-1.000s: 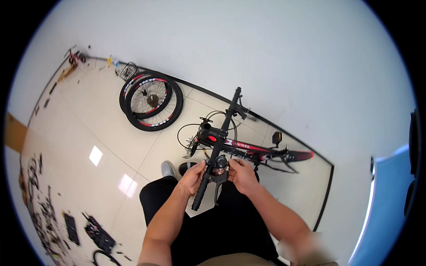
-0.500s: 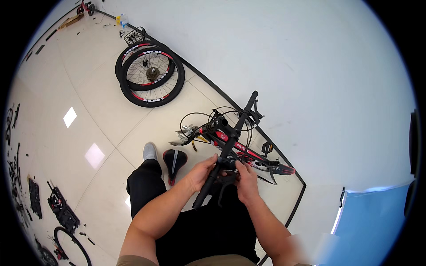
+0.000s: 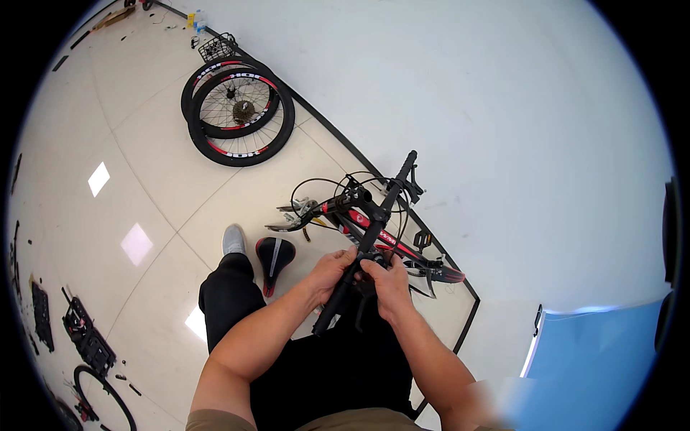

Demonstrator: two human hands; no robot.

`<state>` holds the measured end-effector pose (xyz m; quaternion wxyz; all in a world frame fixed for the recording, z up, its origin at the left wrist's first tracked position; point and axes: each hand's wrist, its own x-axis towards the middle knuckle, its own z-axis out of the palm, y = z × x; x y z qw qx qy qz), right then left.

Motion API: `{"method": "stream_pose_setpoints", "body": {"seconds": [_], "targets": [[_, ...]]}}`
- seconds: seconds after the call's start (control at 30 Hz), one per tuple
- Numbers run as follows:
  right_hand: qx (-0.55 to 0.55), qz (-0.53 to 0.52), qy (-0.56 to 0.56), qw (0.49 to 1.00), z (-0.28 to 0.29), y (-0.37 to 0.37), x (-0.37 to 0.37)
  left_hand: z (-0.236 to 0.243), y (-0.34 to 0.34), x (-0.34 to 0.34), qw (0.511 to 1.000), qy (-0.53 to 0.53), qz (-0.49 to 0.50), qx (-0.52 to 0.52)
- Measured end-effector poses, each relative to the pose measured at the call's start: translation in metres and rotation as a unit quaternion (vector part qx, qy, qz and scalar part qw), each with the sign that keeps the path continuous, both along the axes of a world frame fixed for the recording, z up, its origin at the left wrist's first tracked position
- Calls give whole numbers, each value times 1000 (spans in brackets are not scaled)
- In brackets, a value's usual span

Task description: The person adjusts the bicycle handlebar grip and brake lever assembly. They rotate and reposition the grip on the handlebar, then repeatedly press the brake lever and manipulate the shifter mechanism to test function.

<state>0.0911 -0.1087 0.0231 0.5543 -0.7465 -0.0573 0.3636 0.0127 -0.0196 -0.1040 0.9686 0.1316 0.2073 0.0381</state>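
Observation:
A black bicycle handlebar (image 3: 374,231) runs slantwise in front of me, joined to a black and red bicycle frame (image 3: 392,241). My left hand (image 3: 333,274) is closed around the bar from its left side, just above the near grip (image 3: 328,316). On the right side of the bar, my right hand (image 3: 392,289) is closed on a black gear shifter (image 3: 372,257), its thumb pressed on top. A brake lever (image 3: 361,305) hangs below the shifter, dark against my trousers. Looped cables (image 3: 316,179) arch around the stem. The fingertips under the bar are partly hidden.
A saddle (image 3: 274,260) lies on the tiled floor by my left shoe (image 3: 233,241). Two wheels (image 3: 241,118) and a wire basket (image 3: 217,48) lie along the wall farther off. Black parts (image 3: 88,334) and a loose tyre (image 3: 108,388) are on the left. A wall borders the right.
My right thumb has moved left onto the top of the shifter. My left hand stays on the bar. The whole view has shifted slightly.

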Motion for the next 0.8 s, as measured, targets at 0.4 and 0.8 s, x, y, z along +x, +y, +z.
{"method": "stream_pose_setpoints", "body": {"seconds": [0.4, 0.8], "targets": [[2, 91, -14, 996, -3, -18, 13, 8, 4, -1, 999, 23, 0, 37], [2, 78, -41, 996, 2, -29, 1, 24, 9, -6, 1000, 25, 6, -14]]}}
